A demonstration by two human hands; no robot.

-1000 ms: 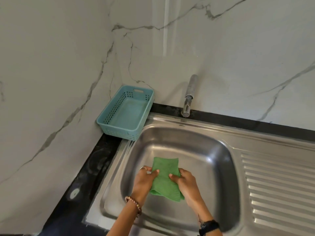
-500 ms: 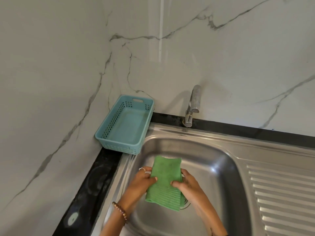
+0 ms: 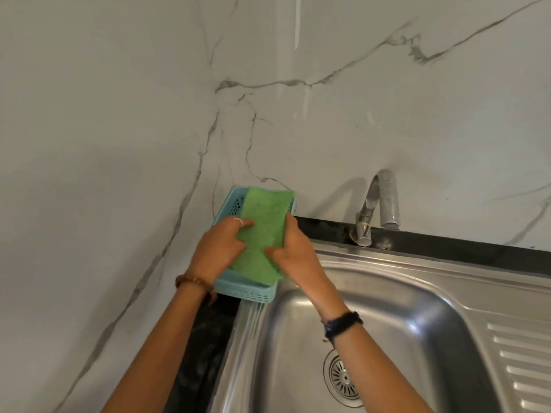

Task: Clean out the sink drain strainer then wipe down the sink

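A folded green cloth point(image 3: 264, 225) lies over the light blue plastic basket point(image 3: 244, 290) in the back left corner. My left hand point(image 3: 219, 248) grips the cloth's left edge and my right hand point(image 3: 293, 248) grips its right edge. The stainless steel sink point(image 3: 396, 296) spreads out to the right of the basket. Its round drain strainer point(image 3: 343, 380) sits in the basin floor, partly hidden by my right forearm.
A chrome tap point(image 3: 377, 204) stands on the black counter strip point(image 3: 447, 247) behind the basin. The ribbed draining board point(image 3: 524, 368) runs along the right. Marble walls close the corner at left and back. A black counter edge point(image 3: 205, 338) borders the sink's left side.
Both hands have lifted the green cloth out of the basin and carried it up and left onto the blue basket. The drain strainer has come into view.
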